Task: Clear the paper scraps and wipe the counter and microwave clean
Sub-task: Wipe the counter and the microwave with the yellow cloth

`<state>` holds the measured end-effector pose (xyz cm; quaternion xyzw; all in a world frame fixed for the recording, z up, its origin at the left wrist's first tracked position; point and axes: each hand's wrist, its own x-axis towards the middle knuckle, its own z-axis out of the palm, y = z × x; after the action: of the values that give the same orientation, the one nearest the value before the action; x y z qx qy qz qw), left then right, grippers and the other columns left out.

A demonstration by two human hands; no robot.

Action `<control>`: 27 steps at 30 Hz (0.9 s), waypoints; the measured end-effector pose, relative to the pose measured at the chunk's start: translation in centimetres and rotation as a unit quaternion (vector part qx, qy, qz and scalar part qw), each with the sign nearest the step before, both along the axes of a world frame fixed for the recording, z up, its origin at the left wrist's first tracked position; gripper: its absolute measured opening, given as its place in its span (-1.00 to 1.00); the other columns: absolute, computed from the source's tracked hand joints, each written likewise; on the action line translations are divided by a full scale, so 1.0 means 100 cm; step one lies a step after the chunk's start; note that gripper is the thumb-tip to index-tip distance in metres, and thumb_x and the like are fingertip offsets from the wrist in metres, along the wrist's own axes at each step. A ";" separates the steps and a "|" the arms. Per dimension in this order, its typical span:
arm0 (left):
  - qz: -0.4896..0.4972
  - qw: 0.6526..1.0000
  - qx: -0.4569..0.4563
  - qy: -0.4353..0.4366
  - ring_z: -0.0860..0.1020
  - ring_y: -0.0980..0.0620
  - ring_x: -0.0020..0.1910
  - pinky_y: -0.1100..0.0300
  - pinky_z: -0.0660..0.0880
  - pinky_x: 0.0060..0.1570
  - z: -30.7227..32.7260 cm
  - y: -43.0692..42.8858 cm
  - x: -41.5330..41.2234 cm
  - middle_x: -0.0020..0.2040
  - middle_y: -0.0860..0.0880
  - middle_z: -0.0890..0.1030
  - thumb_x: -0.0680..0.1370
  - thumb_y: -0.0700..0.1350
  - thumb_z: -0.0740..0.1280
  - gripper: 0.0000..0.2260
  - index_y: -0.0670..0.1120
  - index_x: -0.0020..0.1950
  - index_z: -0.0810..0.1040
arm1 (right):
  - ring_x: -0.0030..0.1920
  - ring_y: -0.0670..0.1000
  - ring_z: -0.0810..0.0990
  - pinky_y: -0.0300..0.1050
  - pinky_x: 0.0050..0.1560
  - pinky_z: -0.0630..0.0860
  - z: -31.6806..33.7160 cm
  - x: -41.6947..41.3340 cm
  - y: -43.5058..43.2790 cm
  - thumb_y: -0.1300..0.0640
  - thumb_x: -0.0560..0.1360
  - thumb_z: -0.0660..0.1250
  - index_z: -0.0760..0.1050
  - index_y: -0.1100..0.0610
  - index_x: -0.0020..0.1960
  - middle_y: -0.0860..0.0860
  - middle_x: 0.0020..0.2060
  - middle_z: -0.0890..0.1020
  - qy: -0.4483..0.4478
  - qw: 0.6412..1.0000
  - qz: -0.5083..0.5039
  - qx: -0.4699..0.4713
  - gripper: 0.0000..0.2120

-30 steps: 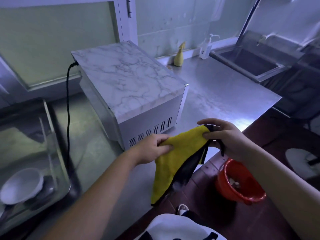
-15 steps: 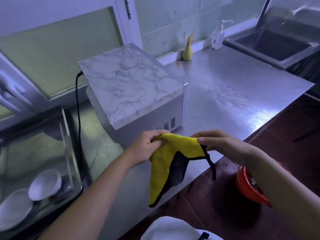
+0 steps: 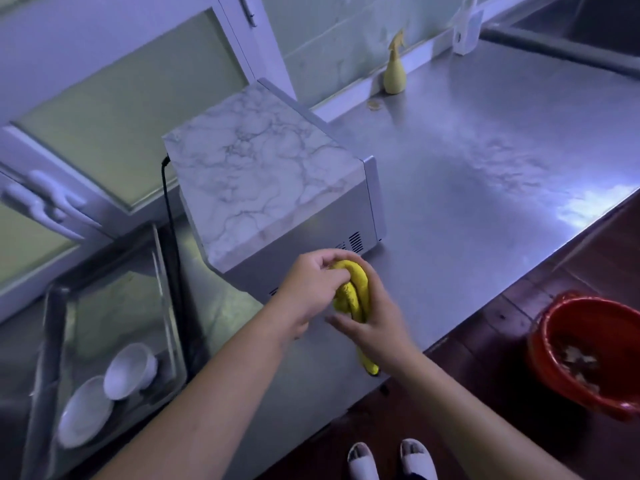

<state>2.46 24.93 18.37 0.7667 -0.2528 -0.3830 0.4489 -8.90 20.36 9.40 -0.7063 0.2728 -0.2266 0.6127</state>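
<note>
**A:** Centre of frame — both hands are on the yellow cloth (image 3: 356, 289), bunched into a thick roll just in front of the microwave's (image 3: 263, 174) vented side, over the front strip of the counter (image 3: 485, 168).

**B:** And the grip?

**A:** The left hand (image 3: 308, 289) has its fingers curled round the top of the wad. The right hand (image 3: 377, 327) cups it from the right with the thumb sticking out, fingertips hidden behind the cloth. One tail (image 3: 369, 367) dangles below the right wrist.

**B:** That tail worries me. Left loose during a wipe, it could drag off the edge, or the wad could unroll mid-stroke.

**A:** And a roll like that offers little face — I'd expect streaks on the steel.

**B:** Watch the vents (image 3: 355, 241) too. If the cloth is wet, pressing there might push water inside. I can't tell whether it is.

**A:** The black cord (image 3: 169, 209) at the microwave's left rear could snag as well.
</note>
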 end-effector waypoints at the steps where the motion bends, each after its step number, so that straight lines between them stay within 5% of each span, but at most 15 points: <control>1: -0.004 1.000 0.001 0.007 0.62 0.06 -0.17 0.13 0.59 -0.05 0.003 -0.004 0.000 -0.16 0.00 0.69 0.50 -0.37 0.28 -0.68 0.00 -0.02 0.70 | 0.09 -0.20 0.60 -0.15 0.09 0.57 -0.001 0.002 -0.001 0.01 0.36 0.50 0.20 -0.35 0.47 -0.26 0.12 0.62 -0.002 0.999 -0.040 0.023 -0.20; 3: -0.022 0.999 0.006 0.028 0.61 0.00 -0.06 -0.01 0.56 0.13 0.010 -0.012 0.004 -0.03 -0.07 0.67 0.54 -0.36 0.32 -0.73 -0.03 0.07 0.66 | -0.02 -0.22 0.63 -0.28 -0.03 0.55 -0.004 0.007 -0.006 0.01 0.35 0.45 0.31 -0.41 0.34 -0.28 -0.01 0.65 -0.013 0.996 -0.078 0.049 -0.34; 7: -0.095 0.993 0.001 0.069 0.58 0.02 0.09 0.07 0.57 0.20 0.025 -0.026 0.017 0.16 -0.10 0.55 0.58 -0.30 0.34 -0.76 -0.04 0.20 0.57 | 0.03 -0.04 0.69 -0.18 -0.08 0.62 -0.003 0.015 -0.020 0.10 0.34 0.53 0.53 -0.04 0.24 -0.04 0.01 0.71 -0.124 0.958 -0.099 0.238 -0.52; 11: -0.140 0.988 -0.019 -0.059 0.57 0.12 0.11 0.15 0.52 0.24 0.039 -0.042 0.046 0.18 -0.05 0.59 0.59 -0.23 0.36 -0.77 0.00 0.20 0.57 | -0.03 0.14 0.69 0.09 -0.04 0.63 0.000 0.018 -0.035 0.24 0.47 0.42 0.59 0.09 0.12 0.12 -0.05 0.71 -0.157 0.903 -0.150 0.370 -0.76; 14: -0.111 0.968 -0.046 -0.222 0.55 0.16 0.10 0.30 0.42 0.17 0.049 -0.056 0.084 0.16 0.01 0.62 0.61 -0.21 0.32 -0.79 -0.04 0.22 0.61 | -0.21 0.01 0.65 -0.19 -0.33 0.55 0.009 0.023 -0.045 0.34 0.46 0.36 0.59 0.02 0.03 -0.04 -0.22 0.68 -0.183 0.907 -0.264 0.271 -0.73; 19: -0.131 0.916 0.018 -0.378 0.38 0.02 0.43 0.29 0.24 0.36 0.040 -0.081 0.151 0.47 0.00 0.44 0.65 -0.06 0.22 -0.64 -0.02 0.46 0.45 | 0.17 0.00 0.61 -0.13 0.16 0.56 0.034 0.053 -0.063 0.36 0.44 0.30 0.44 0.00 0.42 0.00 0.23 0.61 -0.243 0.908 -0.342 0.016 -0.41; 22: -0.187 0.856 0.141 -0.462 0.11 -0.10 0.58 0.02 0.04 0.54 0.026 -0.093 0.176 0.61 -0.03 0.17 0.67 0.12 0.09 -0.53 0.10 0.58 0.20 | 0.53 0.09 0.30 0.10 0.48 0.34 0.036 0.083 -0.074 0.36 0.44 0.36 0.32 0.05 0.51 0.04 0.52 0.34 -0.198 0.908 -0.329 -0.171 -0.32; 24: -0.189 0.838 0.182 -0.479 0.02 -0.10 0.60 -0.04 -0.07 0.55 0.016 -0.093 0.185 0.64 0.01 0.06 0.65 0.22 0.02 -0.51 0.22 0.59 0.10 | 0.60 0.03 0.10 0.08 0.56 0.18 0.033 0.103 -0.079 0.26 0.43 0.42 0.34 0.06 0.50 0.08 0.59 0.14 -0.171 0.926 -0.275 -0.193 -0.34; 27: -0.178 0.829 0.156 -0.506 0.02 -0.06 0.60 -0.09 -0.11 0.53 0.002 -0.090 0.189 0.64 0.03 0.06 0.63 0.27 -0.02 -0.50 0.25 0.58 0.09 | 0.59 -0.15 0.03 -0.07 0.56 0.14 0.029 0.126 -0.078 -0.01 0.45 0.46 0.40 -0.10 0.43 0.00 0.62 0.02 -0.160 0.953 -0.238 -0.101 -0.42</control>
<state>21.35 15.92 18.56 0.8549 -0.5133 -0.0488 0.0563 3.73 12.57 12.27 -0.6333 0.3070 -0.5025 0.5022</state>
